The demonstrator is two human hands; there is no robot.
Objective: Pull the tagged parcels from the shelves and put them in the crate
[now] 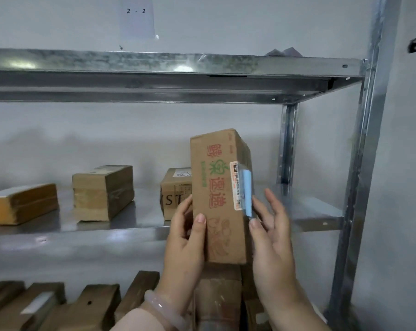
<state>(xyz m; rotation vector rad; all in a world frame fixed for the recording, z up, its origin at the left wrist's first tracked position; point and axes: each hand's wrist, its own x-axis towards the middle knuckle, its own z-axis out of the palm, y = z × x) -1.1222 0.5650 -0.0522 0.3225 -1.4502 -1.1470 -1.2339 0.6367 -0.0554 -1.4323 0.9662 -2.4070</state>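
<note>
A tall brown cardboard parcel (216, 199) with red and green print stands on end in front of the middle shelf. A white label and a blue tag (247, 192) sit on its right edge. My left hand (185, 242) grips its left side, thumb on the front face. On the other side, my right hand (271, 237) presses the right edge just below the tag, with the fingers spread. No crate is in view.
On the metal middle shelf (135, 232) lie three other parcels: a flat one (20, 204) at the left, a blocky one (103, 192), and one (175, 189) behind the held parcel. Several boxes (94, 304) stand below. A steel upright (359, 163) rises at the right.
</note>
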